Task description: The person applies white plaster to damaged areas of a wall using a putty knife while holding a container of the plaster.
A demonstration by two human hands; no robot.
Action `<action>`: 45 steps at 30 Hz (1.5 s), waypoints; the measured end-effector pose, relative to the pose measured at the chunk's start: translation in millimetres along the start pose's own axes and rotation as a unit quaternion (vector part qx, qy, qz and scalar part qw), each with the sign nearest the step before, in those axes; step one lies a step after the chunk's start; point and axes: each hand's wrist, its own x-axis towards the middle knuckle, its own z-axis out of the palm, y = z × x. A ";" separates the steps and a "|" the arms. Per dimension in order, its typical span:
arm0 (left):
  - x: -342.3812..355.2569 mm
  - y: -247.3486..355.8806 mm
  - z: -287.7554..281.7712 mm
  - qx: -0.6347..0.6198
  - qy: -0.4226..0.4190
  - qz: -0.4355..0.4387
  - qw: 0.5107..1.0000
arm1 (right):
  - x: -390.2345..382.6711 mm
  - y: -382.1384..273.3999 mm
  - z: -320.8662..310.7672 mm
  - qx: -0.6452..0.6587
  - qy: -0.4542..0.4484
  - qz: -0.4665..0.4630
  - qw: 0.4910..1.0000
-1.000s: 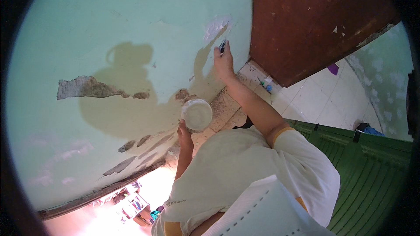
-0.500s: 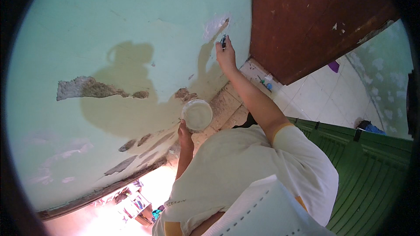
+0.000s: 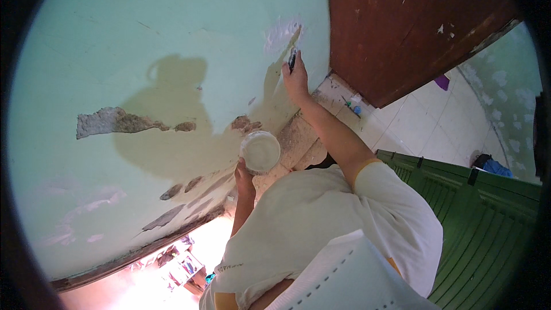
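My right hand (image 3: 296, 80) reaches up along the wall, its fingers closed on a small black-handled tool (image 3: 293, 62) with a whitish end. Just above the tool is a white smeared patch (image 3: 281, 33) on the light green wall (image 3: 241, 74), and the tool's narrow shadow falls across the patch's edge. Lower down, my left hand (image 3: 244, 177) grips a round white tub (image 3: 278, 152) by its side, thumb near the rim. Pale, creamy paste (image 3: 259, 152) lies inside. The fingers beneath the tub are hidden.
Broken plaster (image 3: 117, 121) shows on the wall, with more chips (image 3: 244, 124) beside the tub. A brown wooden panel (image 3: 413, 28) stands at the upper right. Green slatted doors (image 3: 488, 229) are at lower right. Small litter (image 3: 353, 106) lies on the tiled floor (image 3: 422, 117).
My right hand and the tool have moved slightly down, a little away from the white patch, and the tool has turned. The left hand still holds the tub almost in place.
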 end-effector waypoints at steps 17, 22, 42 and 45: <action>7.4 -5.8 -8.3 -0.009 0.017 -0.023 1.000 | 41.2 2.3 -12.2 0.162 -0.068 0.146 0.973; 13.3 -12.4 -6.5 -0.011 0.012 -0.002 1.000 | 10.4 -21.5 -6.0 0.195 -0.069 0.132 0.969; 10.0 2.6 -9.5 0.000 0.029 -0.021 0.999 | -8.9 1.4 23.6 -0.098 -0.128 0.132 0.978; 9.6 3.8 -13.9 -0.003 0.007 -0.013 1.000 | -17.1 3.0 20.6 -0.051 -0.074 0.119 0.989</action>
